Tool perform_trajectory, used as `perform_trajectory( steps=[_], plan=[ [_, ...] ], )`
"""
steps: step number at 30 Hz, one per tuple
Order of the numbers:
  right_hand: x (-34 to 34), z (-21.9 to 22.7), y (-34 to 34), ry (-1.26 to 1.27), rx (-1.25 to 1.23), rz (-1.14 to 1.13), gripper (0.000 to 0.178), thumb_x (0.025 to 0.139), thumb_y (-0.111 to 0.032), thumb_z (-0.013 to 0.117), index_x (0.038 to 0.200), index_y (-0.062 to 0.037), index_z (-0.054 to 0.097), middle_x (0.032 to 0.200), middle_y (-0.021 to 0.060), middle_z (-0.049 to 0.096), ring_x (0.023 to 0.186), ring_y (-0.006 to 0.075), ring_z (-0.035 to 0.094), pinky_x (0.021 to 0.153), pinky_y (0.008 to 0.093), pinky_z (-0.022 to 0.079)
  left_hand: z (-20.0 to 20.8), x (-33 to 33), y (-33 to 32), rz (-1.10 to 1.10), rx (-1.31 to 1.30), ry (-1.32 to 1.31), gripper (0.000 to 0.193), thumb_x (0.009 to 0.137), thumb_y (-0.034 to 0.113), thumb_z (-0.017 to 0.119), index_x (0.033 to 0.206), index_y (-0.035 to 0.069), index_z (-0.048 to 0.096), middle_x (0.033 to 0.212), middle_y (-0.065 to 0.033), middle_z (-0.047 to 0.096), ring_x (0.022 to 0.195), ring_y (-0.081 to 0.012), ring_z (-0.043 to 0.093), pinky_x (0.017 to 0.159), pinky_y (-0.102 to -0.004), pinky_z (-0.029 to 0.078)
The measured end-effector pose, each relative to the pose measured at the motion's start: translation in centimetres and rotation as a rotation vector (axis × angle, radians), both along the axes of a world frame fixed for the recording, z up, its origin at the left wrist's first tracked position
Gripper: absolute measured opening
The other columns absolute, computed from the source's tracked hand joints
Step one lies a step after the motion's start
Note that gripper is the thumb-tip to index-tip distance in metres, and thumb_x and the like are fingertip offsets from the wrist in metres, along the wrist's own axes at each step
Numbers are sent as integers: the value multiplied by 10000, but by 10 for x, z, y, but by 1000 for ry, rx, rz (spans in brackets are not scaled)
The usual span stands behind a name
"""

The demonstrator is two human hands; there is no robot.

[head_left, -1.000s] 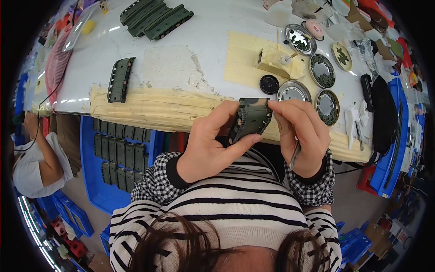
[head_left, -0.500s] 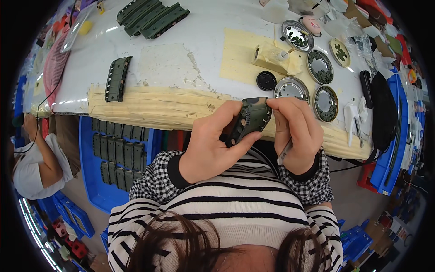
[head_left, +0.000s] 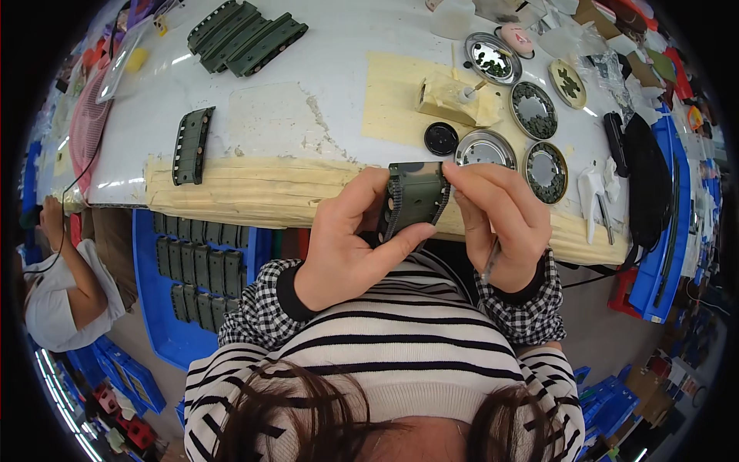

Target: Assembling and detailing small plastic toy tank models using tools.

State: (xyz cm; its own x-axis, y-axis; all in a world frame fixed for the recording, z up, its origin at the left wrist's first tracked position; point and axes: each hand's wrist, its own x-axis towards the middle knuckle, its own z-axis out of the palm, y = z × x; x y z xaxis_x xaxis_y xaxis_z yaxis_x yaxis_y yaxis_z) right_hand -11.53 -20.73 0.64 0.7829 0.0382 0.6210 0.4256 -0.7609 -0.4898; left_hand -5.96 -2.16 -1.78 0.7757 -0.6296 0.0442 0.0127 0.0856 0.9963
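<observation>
My left hand [head_left: 344, 242] is closed around a dark green toy tank hull [head_left: 416, 197] with toothed tracks along its sides, holding it over the table's front edge. The thumb lies along the near end. My right hand [head_left: 504, 219] has its fingertips pinched at the hull's far right corner; whether a small part sits between them is hidden. A thin metal tool [head_left: 493, 260] is tucked in that palm. Another green hull [head_left: 193, 146] lies on the table to the left, and several more hulls [head_left: 246, 37] sit side by side at the far left.
Right of my hands are round tins [head_left: 533, 110] of small green parts, a black cap [head_left: 441, 138] and a paper-wrapped block [head_left: 458, 100]. A white spoon [head_left: 590, 202] lies farther right. Below the table's left side, a blue crate [head_left: 163, 339] holds rows of hulls. Another person [head_left: 73, 289] is at far left.
The hull has tilted so its upper face shows more, and both hands keep their hold around it. The whole view has shifted slightly, moving the table things a little left.
</observation>
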Motion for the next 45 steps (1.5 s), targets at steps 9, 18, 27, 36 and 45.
perform_trajectory(
  steps=[9, 18, 27, 36, 45],
  plan=[
    [-25, 3, -35, 177, 289, -404, 193, 814, 26, 683, 1001, -12, 661, 885, 53, 655, 560, 103, 446, 483, 226, 334, 2, 6, 0, -96, -28, 231, 476, 850, -1, 691, 1262, -27, 455, 1068, -80, 623, 985, -103, 594, 858, -236, 477],
    [-20, -10, -98, 420, -61, -433, 107, 796, -20, 679, 890, 11, 638, 813, 121, 641, 683, 271, 614, 618, 328, 475, 6, 12, 2, -114, -74, 351, 484, 907, 0, 591, 1324, 11, 346, 1084, -187, 636, 991, -238, 656, 888, -362, 541],
    [-11, -5, -110, 527, -134, -335, 84, 815, -21, 653, 878, 20, 614, 783, 134, 618, 677, 261, 590, 628, 326, 458, 6, 13, 9, -106, -51, 303, 467, 926, -7, 558, 1340, 8, 342, 1123, -194, 625, 1017, -228, 647, 899, -343, 533],
    [-13, -9, -113, 575, -248, -317, 124, 803, -12, 619, 911, -13, 557, 858, 144, 600, 744, 342, 599, 651, 400, 467, 6, 9, 2, -41, -182, 227, 512, 932, -18, 536, 1386, 17, 300, 1230, -215, 553, 1009, -222, 643, 906, -356, 537],
    [-18, 12, -92, 499, -60, -251, 156, 764, 55, 571, 894, -10, 515, 804, 118, 535, 701, 281, 556, 648, 328, 469, -1, 11, 8, -122, -13, 163, 150, 956, 74, 559, 1084, 9, 604, 1023, -62, 536, 972, -117, 557, 837, -254, 457]
  ],
)
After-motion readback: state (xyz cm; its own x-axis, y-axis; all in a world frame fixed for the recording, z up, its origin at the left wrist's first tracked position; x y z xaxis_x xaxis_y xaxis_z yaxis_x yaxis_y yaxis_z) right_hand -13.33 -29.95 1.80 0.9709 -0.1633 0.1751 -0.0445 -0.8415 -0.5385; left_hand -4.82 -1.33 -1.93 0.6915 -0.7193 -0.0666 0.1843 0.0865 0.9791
